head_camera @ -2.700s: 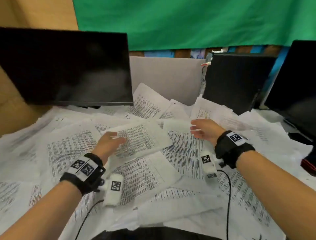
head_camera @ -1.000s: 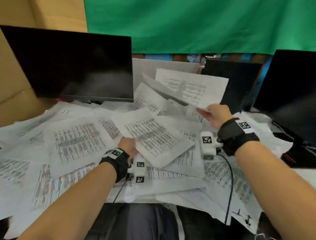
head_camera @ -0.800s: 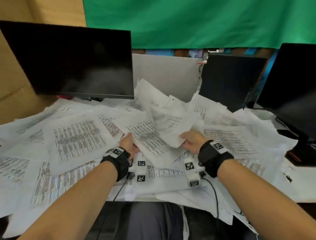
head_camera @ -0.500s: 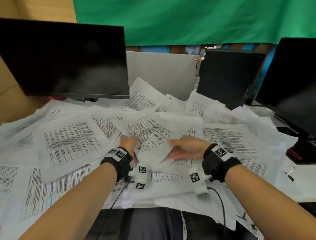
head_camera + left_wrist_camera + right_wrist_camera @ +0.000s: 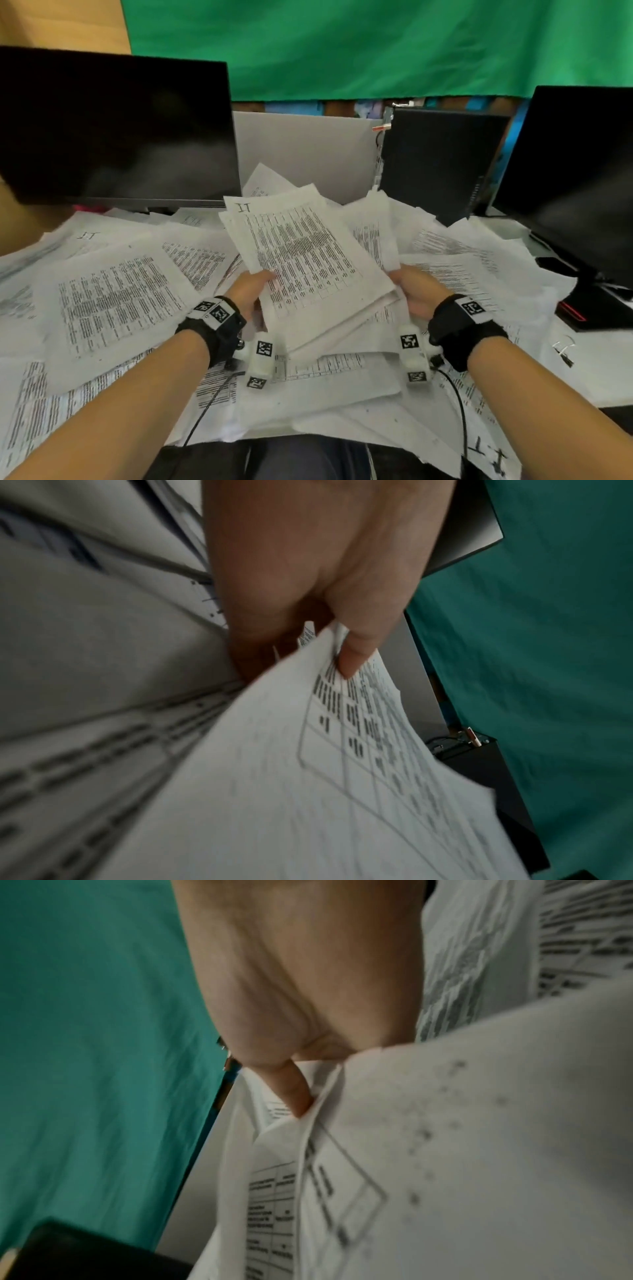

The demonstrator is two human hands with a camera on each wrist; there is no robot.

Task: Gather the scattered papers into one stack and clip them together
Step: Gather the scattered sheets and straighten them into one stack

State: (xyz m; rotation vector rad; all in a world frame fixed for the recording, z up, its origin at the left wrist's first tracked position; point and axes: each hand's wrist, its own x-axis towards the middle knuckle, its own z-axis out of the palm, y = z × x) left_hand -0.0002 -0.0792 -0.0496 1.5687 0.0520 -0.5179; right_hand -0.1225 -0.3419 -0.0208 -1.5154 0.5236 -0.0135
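Green backdrop (image 5: pixel 376 44) behind, dark monitors (image 5: pixel 113 130) left and right, a desk buried under loose printed sheets (image 5: pixel 116 301). Above the clutter, a small sheaf of papers (image 5: pixel 308 267) held tilted up between both hands. Left hand (image 5: pixel 248 291) pinching the sheaf's left edge, thumb (image 5: pixel 356 653) on top of the printed face. Right hand (image 5: pixel 416 291) closed on the right edge, thumb (image 5: pixel 291 1088) tucked between sheets. Likely trouble: uneven, fanned edges, so a sheet slipping from the bundle while squaring; thin paper creasing or tearing under a hard pinch; loose sheets near the desk's front edge sliding off. Sheaf white, crumpled, densely printed in tables, only a few sheets thick, corners misaligned. Binder clips (image 5: pixel 561 349) lying to the right, untouched.
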